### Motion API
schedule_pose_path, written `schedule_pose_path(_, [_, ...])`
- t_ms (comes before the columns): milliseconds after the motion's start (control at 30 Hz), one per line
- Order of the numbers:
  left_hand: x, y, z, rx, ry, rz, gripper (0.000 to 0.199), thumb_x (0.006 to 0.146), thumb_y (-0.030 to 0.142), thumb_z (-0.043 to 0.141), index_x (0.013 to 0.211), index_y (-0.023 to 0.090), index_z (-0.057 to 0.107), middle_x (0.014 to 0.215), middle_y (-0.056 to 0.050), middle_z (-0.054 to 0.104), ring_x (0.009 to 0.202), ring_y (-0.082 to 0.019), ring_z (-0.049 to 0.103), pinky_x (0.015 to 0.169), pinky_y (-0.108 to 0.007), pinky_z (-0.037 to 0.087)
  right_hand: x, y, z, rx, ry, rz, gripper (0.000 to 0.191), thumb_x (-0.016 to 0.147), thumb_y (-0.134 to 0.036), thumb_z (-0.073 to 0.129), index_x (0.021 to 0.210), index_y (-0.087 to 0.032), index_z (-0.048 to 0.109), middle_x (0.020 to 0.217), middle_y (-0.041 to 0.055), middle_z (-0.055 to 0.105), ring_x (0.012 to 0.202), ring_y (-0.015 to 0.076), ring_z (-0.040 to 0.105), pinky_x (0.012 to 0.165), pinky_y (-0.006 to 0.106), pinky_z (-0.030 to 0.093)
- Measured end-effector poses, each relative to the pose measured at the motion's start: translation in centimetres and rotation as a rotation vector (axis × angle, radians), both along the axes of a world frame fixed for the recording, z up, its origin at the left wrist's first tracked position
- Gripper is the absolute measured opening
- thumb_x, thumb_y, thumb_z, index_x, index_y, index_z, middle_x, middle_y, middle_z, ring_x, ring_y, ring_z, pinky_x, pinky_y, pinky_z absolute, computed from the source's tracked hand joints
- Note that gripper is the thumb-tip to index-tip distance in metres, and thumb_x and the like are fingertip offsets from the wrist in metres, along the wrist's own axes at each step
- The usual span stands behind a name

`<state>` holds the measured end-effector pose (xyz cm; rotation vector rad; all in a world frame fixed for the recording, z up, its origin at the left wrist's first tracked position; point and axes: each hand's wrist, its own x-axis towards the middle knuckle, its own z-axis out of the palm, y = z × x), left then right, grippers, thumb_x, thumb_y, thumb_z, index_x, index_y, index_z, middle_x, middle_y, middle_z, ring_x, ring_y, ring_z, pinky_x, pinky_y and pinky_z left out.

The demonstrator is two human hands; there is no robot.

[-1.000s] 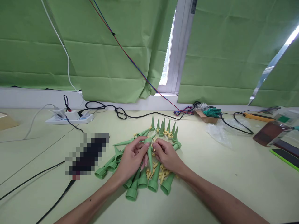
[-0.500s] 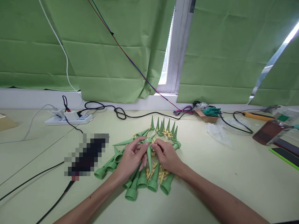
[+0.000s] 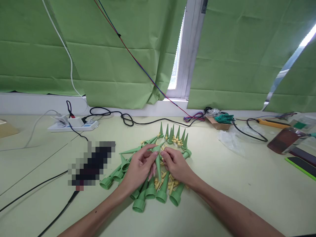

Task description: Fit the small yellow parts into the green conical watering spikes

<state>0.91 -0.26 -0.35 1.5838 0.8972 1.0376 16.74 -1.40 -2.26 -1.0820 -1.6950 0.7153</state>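
Head view: left hand (image 3: 141, 163) pinches a green spike (image 3: 158, 165); right hand (image 3: 177, 165), angled inward, pinches too (contents unclear).

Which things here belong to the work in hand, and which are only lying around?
Likely work things:
green spike in left hand; loose green spikes; upright green cones; yellow pieces

Probably lying around:
power strip; cardboard box; plastic bag; bottle
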Motion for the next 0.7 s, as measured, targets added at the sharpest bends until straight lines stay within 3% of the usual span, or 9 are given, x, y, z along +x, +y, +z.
schedule_pose_path(433, [-0.1, 0.2, 0.4, -0.273, -0.093, -0.074, 0.04, 0.088, 0.047, 0.059, 0.118, 0.02, 0.052, 0.041, 0.011, 0.043, 0.03, -0.007, 0.032, 0.03, -0.015, 0.029, 0.2, 0.0, 0.2, 0.115, -0.13, -0.056, 0.036, 0.098, -0.033, 0.039, 0.066, -0.022, 0.03, 0.058, -0.0056, 0.032, 0.053, 0.0112, 0.031, 0.054, 0.026, 0.026])
schedule_pose_path(600, [-0.2, 0.1, 0.8, -0.284, -0.064, -0.086, 0.047, 0.088, 0.049, 0.059, 0.127, 0.024, 0.05, 0.062, 0.003, 0.061, 0.036, -0.007, 0.039, 0.032, -0.016, 0.033, 0.0, -0.2, 0.2, 0.167, -0.139, -0.095, 0.037, 0.098, -0.032, 0.041, 0.065, -0.021, 0.03, 0.056, -0.006, 0.032, 0.051, 0.0103, 0.03, 0.053, 0.025, 0.025])
schedule_pose_path(700, [-0.3, 0.0, 1.1, -0.311, -0.031, -0.129, 0.047, 0.089, 0.051, 0.055, 0.128, 0.024, 0.051, 0.064, 0.001, 0.062, 0.038, -0.007, 0.041, 0.032, -0.016, 0.031, 0.0, -0.2, 0.1, 0.212, -0.149, -0.124, 0.038, 0.098, -0.031, 0.042, 0.064, -0.021, 0.03, 0.054, -0.0063, 0.033, 0.049, 0.0095, 0.029, 0.052, 0.025, 0.025])
